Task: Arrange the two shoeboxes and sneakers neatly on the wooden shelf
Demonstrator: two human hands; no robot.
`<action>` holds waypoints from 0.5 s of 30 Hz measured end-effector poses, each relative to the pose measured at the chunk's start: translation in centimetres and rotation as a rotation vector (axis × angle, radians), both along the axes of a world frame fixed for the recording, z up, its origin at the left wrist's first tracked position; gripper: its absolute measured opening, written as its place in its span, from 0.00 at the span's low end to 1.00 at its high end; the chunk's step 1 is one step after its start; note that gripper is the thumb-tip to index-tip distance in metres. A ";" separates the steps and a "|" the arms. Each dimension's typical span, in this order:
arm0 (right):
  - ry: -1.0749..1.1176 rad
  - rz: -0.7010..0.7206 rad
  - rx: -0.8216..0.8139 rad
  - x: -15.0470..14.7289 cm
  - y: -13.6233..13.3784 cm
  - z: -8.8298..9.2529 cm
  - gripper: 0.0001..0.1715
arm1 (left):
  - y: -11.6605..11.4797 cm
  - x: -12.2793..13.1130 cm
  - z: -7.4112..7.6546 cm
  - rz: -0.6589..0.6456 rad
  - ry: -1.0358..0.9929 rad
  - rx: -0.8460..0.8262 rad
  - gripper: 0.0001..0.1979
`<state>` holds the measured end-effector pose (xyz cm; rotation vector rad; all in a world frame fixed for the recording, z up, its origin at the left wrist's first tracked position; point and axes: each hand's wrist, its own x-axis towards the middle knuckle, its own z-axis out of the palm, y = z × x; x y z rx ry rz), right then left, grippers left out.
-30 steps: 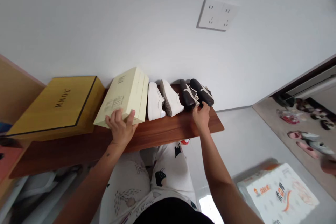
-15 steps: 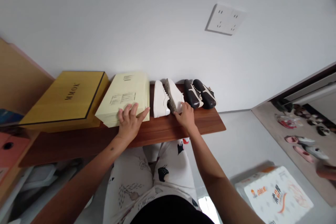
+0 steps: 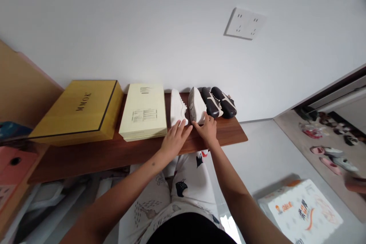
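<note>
A pair of white sneakers stands on a red-brown wooden shelf against the wall. My left hand lies with fingers stretched out, fingertips at the toe of the left white sneaker. My right hand touches the toe of the right white sneaker, which leans on its side with the grey sole showing; its fingers are spread. A pair of black-and-white shoes sits just right of them. Left of the sneakers lies a pale yellow shoebox, flat.
A large mustard box marked MMOK fills the shelf's left part. A wall socket is above. On the floor to the right lie a printed package and several shoes by a doorway. My patterned trousers are below.
My left hand let go of the pale yellow box, now flat on the shelf, and moved right to the white sneakers. My right hand shifted from the black shoes to the right white sneaker.
</note>
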<state>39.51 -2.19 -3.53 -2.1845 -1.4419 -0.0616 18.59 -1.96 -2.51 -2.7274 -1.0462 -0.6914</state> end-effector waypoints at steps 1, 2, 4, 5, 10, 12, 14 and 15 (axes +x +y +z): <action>0.015 -0.003 0.002 0.0 -0.1 0.0 0.48 | 0.4 1.9 0.2 0.081 -0.003 -0.054 0.31; 0.035 -0.008 0.006 0.0 -0.2 0.0 0.49 | 1.0 3.5 0.5 0.190 -0.008 -0.111 0.31; 0.086 -0.014 0.019 -0.2 -0.4 -0.1 0.51 | 2.6 5.8 0.9 0.363 0.000 -0.224 0.29; 0.116 -0.012 0.029 -0.2 -0.5 -0.2 0.51 | 3.4 6.5 1.1 0.406 0.011 -0.271 0.28; 0.254 0.030 0.083 -0.3 -0.3 -0.8 0.52 | 5.3 7.0 2.3 0.447 0.030 -0.372 0.23; 0.284 0.030 0.091 -0.4 0.0 -0.8 0.52 | 5.2 7.3 2.7 0.470 0.002 -0.390 0.22; 0.296 0.025 0.098 -0.4 0.0 -0.7 0.52 | 4.8 7.7 3.0 0.455 -0.038 -0.402 0.22; 0.296 0.024 0.101 -0.4 -0.1 -0.6 0.52 | 4.5 7.8 3.1 0.436 -0.066 -0.401 0.24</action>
